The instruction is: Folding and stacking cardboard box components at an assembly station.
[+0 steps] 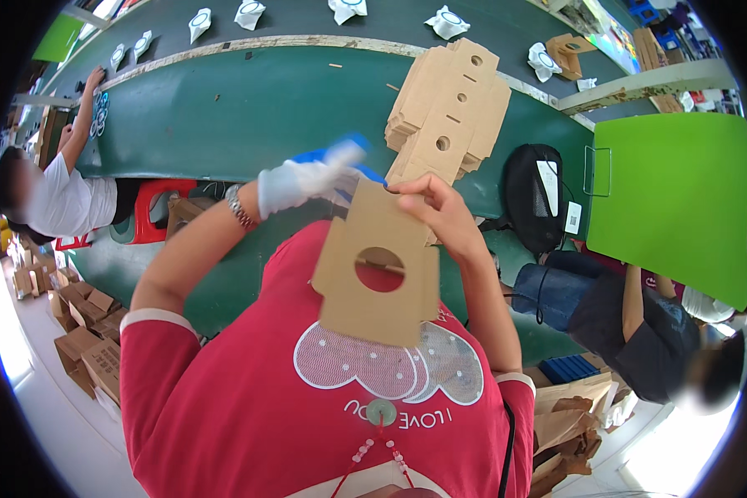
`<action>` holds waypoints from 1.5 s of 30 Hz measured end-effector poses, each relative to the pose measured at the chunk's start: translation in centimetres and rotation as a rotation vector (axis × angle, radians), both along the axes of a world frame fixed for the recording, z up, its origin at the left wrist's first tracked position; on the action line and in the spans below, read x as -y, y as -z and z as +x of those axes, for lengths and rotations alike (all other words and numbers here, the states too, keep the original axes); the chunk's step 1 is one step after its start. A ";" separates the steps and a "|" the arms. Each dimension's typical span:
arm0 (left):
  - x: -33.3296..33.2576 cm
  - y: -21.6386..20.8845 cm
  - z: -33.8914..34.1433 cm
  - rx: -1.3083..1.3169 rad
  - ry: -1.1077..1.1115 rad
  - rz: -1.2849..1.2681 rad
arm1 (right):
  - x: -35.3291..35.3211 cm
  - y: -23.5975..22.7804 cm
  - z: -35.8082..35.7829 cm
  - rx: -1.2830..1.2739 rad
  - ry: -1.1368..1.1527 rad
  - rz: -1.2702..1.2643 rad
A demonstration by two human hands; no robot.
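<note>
A brown cardboard box blank point(349, 286) with a round hole hangs in front of my chest. My right hand point(441, 214), bare, pinches its upper right corner between thumb and fingers. My left hand point(311, 178) wears a white and blue glove and is beside the blank's upper left edge. Motion smears its fingers, so their grip does not show. Just beyond my hands, a stack of flat cardboard blanks point(450, 108) with cut-out holes lies on the green table point(249, 116).
White wrapped items point(446, 22) sit along the dark conveyor point(286, 23) at the back. A black bag point(533, 195) and a bright green board point(672, 199) are on the right. One co-worker point(87, 195) sits at left, another point(639, 324) at right. Cardboard boxes point(87, 315) stand at lower left.
</note>
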State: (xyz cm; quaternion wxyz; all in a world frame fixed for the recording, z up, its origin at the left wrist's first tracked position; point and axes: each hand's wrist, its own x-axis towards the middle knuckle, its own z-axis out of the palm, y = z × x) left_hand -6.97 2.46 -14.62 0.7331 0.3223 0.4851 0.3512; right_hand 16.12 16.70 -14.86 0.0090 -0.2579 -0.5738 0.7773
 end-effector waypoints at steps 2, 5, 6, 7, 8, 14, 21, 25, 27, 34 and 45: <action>-1.8 -1.1 0.8 -0.330 0.137 0.029 | -0.3 0.3 -0.9 0.079 -0.087 0.192; -3.8 -1.4 1.1 -0.859 0.458 0.042 | -1.1 1.4 -1.7 0.101 -0.164 0.454; -4.1 -1.5 1.6 -0.925 0.454 0.053 | -1.6 0.3 -2.4 0.232 -0.313 0.384; -4.5 -1.5 1.9 -0.992 0.462 0.066 | -2.0 -0.2 -2.6 0.363 -0.449 0.309; -4.4 -0.4 1.4 -0.993 0.454 0.061 | -2.2 0.0 -2.6 0.305 -0.412 0.347; -3.7 5.7 -3.0 -0.167 -0.551 0.292 | -6.4 4.9 -1.9 0.347 0.463 0.403; -4.9 6.2 5.0 -0.686 -0.381 0.655 | -3.2 7.2 -1.2 0.558 0.558 1.222; -9.4 8.0 5.7 -0.557 -0.611 0.831 | -3.8 7.0 -0.3 0.574 0.486 1.221; -11.2 5.1 6.7 -0.584 -0.406 0.907 | -4.7 7.2 0.1 0.576 0.472 1.229; -12.0 5.1 6.5 -0.985 -0.361 1.041 | -6.5 6.3 0.8 0.590 0.501 0.804; -9.9 6.4 6.6 -0.984 -0.478 0.903 | -6.6 4.5 -2.2 0.780 0.141 0.932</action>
